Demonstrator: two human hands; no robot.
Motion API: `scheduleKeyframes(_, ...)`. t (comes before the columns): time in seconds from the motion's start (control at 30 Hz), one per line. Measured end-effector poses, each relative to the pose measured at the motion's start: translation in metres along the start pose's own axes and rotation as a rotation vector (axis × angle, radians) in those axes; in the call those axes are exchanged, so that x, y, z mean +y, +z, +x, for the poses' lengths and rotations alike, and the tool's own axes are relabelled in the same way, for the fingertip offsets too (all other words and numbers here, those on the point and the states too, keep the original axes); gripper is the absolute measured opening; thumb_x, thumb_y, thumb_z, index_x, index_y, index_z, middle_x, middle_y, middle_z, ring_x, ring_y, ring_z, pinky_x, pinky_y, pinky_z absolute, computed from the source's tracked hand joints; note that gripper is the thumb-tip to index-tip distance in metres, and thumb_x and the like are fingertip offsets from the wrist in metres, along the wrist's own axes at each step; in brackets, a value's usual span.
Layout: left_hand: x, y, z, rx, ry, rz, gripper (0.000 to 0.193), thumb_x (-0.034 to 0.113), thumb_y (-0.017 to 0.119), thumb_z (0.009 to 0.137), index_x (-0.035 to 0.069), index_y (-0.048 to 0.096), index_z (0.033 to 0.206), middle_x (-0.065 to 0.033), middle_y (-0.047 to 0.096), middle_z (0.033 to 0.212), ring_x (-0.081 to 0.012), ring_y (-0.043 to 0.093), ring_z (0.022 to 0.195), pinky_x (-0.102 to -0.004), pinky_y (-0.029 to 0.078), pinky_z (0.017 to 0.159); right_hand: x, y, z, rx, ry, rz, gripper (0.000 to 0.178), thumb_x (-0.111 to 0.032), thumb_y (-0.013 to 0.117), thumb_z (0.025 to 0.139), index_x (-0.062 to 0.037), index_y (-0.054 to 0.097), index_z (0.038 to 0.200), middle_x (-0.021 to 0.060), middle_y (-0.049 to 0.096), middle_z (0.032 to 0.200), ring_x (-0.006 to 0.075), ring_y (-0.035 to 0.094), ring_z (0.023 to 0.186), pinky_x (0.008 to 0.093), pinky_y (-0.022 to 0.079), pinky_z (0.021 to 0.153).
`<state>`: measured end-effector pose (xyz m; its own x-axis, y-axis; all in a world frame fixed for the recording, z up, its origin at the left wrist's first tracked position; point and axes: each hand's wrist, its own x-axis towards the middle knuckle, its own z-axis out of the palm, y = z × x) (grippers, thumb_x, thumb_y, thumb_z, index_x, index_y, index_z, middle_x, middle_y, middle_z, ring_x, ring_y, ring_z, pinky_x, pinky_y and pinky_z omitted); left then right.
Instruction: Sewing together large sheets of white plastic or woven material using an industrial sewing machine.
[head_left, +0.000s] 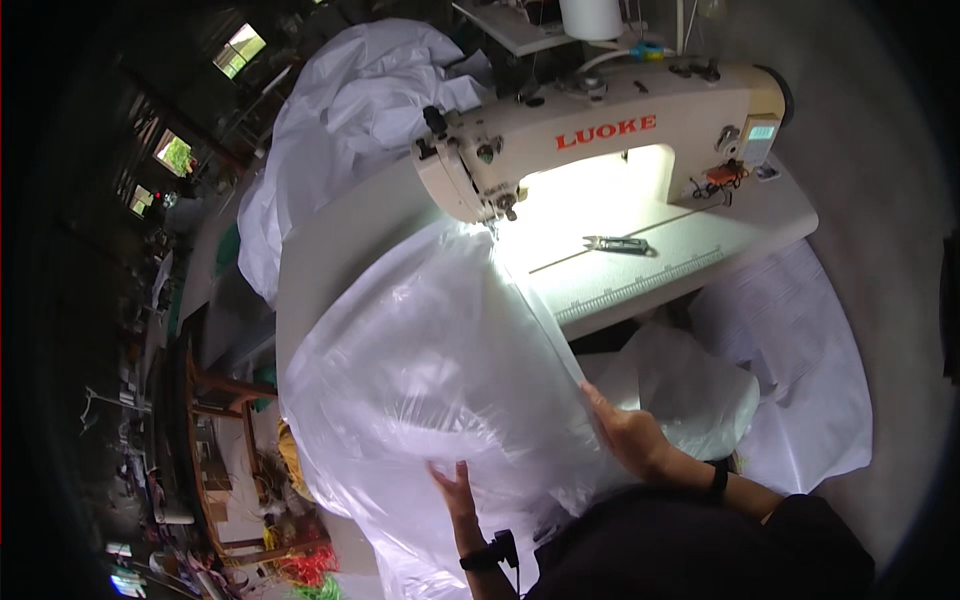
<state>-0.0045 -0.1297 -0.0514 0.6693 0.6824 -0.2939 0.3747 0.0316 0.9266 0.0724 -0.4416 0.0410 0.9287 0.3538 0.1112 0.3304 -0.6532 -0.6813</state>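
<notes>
The white sheet (430,370) is spread over the near side of the sewing machine (600,120), with its top corner under the needle end. Its long right edge is held by the right hand (632,437), closed with the thumb on top, probably so that edge is kept straight and taut up to the needle. The left hand (457,492) is laid low on the sheet; 2 digits are seen spread, so it looks part-open, and nothing is clearly gripped. Presumably the loose film is just being steadied there. The snips (620,245) are parked on the lit machine bed (765,215), likely so they can be grabbed easily without the sheet being snagged.

Count-wise: 1 machine, 1 pair of snips, 1 white thread cone (592,18) partly cut off at the top, 1 small display (762,132). 1 dark band is worn on each wrist, so 2 total. 1 white heap (350,110) is piled behind, and 3 bright windows (240,50) can be counted on the left.
</notes>
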Motion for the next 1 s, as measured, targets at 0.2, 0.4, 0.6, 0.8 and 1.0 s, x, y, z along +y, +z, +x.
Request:
scheduleKeyframes(0.2,-0.094,0.059,0.008,-0.335,-0.324,-0.353,0.064,0.024,0.061,0.095,0.002,0.031,0.148,-0.0193,0.024,0.152,-0.0310,0.033,0.137,-0.0376,0.032,0.111,-0.006,0.019,-0.004,-0.060,-0.057,-0.120,0.061,-0.014,0.053,0.093,0.0055,0.028,0.145,0.0132,0.056,0.054,0.0287,0.058,0.043,0.0390,0.046,0.042)
scheduleKeyframes(0.4,-0.073,0.008,0.048,-0.038,0.024,-0.225,0.061,0.027,0.058,0.097,0.001,0.033,0.147,-0.0179,0.041,0.145,-0.0268,0.045,0.130,-0.0376,0.038,0.108,-0.016,0.021,0.011,-0.189,-0.268,-0.541,0.066,-0.012,0.054,0.081,0.0164,0.036,0.138,-0.0005,0.054,0.056,0.0116,0.051,0.041,0.0291,0.043,0.037)
scheduleKeyframes(0.6,0.067,-0.071,0.068,0.464,0.493,0.971,0.038,0.015,0.056,0.098,-0.006,0.052,0.129,-0.0195,0.058,0.128,-0.0255,0.058,0.115,-0.0373,0.049,0.096,-0.029,0.026,0.062,-0.109,-0.274,-0.638,0.066,-0.011,0.052,0.082,0.0127,0.036,0.141,-0.0026,0.052,0.053,0.0128,0.051,0.039,0.0305,0.036,0.033)
scheduleKeyframes(0.8,0.169,-0.031,0.067,0.401,0.449,0.691,0.023,0.008,0.055,0.096,-0.008,0.063,0.111,-0.0179,0.070,0.104,-0.0282,0.066,0.096,-0.0346,0.054,0.084,-0.024,0.033,0.121,-0.038,-0.058,-0.237,0.057,-0.009,0.050,0.086,0.0138,0.040,0.137,0.0088,0.060,0.060,0.0223,0.063,0.051,0.0360,0.048,0.043)
scheduleKeyframes(1.0,0.174,-0.022,0.132,0.315,0.670,0.779,0.029,0.019,0.065,0.085,-0.009,0.065,0.096,-0.0295,0.067,0.095,-0.0422,0.065,0.087,-0.0460,0.050,0.077,-0.028,0.003,0.164,-0.085,-0.050,-0.300,0.050,-0.008,0.047,0.089,0.0151,0.041,0.134,0.0157,0.066,0.071,0.0264,0.068,0.067,0.0369,0.054,0.056)
